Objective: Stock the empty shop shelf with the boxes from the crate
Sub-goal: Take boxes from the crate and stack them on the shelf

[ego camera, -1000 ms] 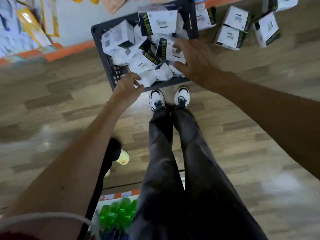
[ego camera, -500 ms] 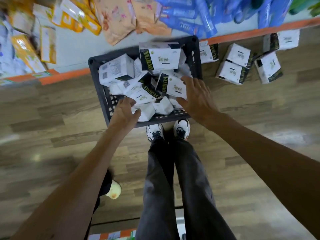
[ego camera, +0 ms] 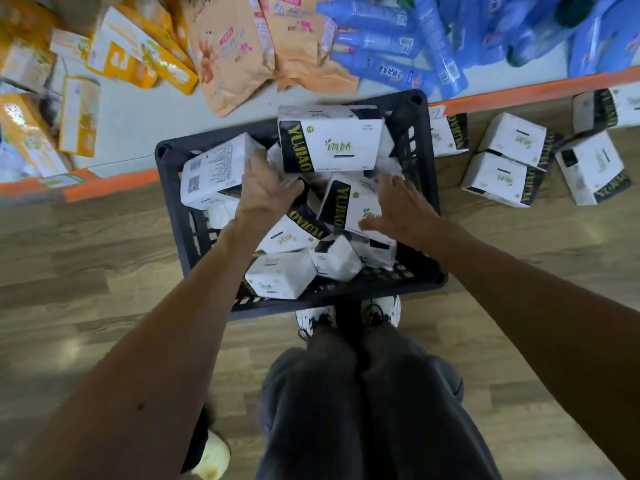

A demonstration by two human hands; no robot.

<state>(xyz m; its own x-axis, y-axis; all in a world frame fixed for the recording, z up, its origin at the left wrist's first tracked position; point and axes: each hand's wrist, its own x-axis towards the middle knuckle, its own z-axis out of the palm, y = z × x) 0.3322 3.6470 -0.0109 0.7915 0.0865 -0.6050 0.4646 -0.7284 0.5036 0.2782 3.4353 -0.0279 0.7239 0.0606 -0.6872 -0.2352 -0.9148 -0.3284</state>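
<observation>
While both arms reach down into the dark crate (ego camera: 420,174), the left hand (ego camera: 266,188) lies palm down with fingers spread over the heaped white boxes, its fingertips against the lower corner of the big box (ego camera: 330,138) propped at the far end; whether it has closed on anything I cannot tell. To its right, the right hand (ego camera: 398,207) is open and flat, resting on a tilted box (ego camera: 349,202), seemingly to steady or gather it from the jumble. Nothing is lifted yet. The crate sits just ahead of the person's shoes (ego camera: 346,315), likely kept close for easy reaching. Beyond the right hand, several matching boxes on the floor (ego camera: 502,178) wait beside the orange-edged shelf (ego camera: 138,116).
</observation>
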